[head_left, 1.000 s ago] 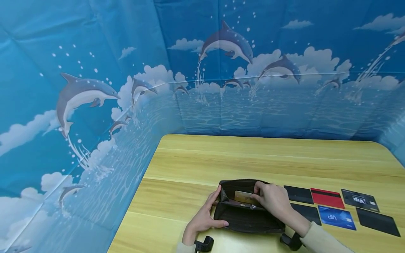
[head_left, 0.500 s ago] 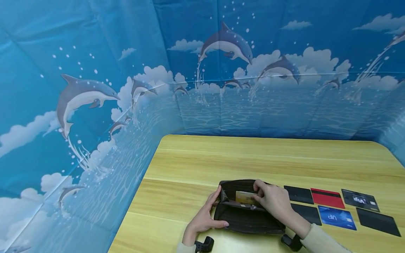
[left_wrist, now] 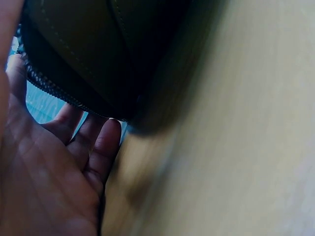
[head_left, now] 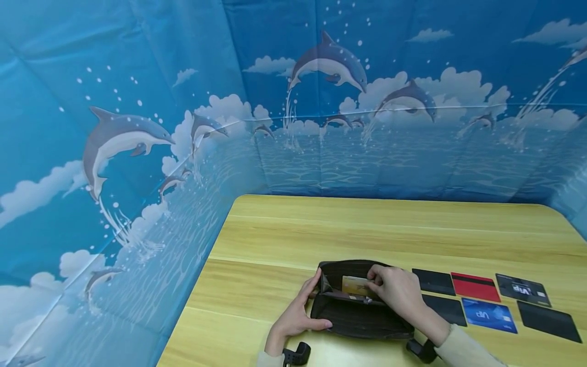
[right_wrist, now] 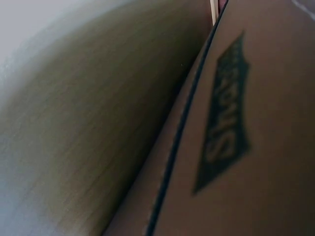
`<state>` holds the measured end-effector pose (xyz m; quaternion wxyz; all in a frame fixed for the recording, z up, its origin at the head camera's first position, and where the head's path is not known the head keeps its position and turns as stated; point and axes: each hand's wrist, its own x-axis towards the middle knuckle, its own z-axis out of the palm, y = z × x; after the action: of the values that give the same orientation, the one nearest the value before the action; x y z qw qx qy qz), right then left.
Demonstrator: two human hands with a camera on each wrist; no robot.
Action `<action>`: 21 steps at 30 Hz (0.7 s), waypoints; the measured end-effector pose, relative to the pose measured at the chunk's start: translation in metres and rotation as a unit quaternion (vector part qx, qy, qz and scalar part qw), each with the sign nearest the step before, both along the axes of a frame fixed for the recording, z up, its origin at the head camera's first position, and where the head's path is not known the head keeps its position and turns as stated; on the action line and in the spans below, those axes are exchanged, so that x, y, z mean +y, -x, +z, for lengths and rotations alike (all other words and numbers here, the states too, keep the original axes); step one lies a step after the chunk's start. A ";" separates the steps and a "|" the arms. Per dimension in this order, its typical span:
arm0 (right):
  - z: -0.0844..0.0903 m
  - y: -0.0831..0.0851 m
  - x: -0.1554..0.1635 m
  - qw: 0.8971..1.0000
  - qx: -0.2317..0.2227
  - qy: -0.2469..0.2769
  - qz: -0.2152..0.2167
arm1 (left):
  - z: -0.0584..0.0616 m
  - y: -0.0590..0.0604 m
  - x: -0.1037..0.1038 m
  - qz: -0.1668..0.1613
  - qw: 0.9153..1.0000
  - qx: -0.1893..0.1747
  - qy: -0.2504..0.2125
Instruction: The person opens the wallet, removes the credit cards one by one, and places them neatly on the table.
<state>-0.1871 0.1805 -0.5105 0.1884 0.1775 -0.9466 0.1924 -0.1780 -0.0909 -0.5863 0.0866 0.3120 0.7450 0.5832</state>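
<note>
A dark brown zip wallet (head_left: 362,322) lies spread open on the table, its inner pockets facing up. My left hand (head_left: 295,317) holds its left end, thumb on the near flap and fingers at the far one. In the left wrist view, the fingers (left_wrist: 106,142) curl along the toothed zip edge. My right hand (head_left: 398,289) reaches into the far side and pinches a gold card (head_left: 353,285) that sticks partly out of a pocket. The card's right end is hidden by that hand. A dark lettered label (right_wrist: 229,118) shows on the wallet's outside in the right wrist view.
Right of the wallet, several cards lie in two rows: dark ones, a red card (head_left: 475,289), a blue VIP card (head_left: 488,316) and a black VIP card (head_left: 522,290). The wooden table (head_left: 394,229) ends at a dolphin-printed backdrop (head_left: 293,168). Each wrist wears a black strap device.
The gold card has shifted very slightly to the right in the wallet, still between the right fingers. Left hand, wallet and loose cards stay practically where they were.
</note>
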 end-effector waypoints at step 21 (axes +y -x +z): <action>0.006 0.001 0.001 0.999 -0.028 -0.021 0.009 | 0.002 0.000 0.000 -0.005 1.000 -0.015 -0.005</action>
<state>-0.1878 0.1818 -0.5045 0.1566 0.1847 -0.9536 0.1788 -0.1775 -0.0904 -0.5840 0.0991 0.3070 0.7393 0.5911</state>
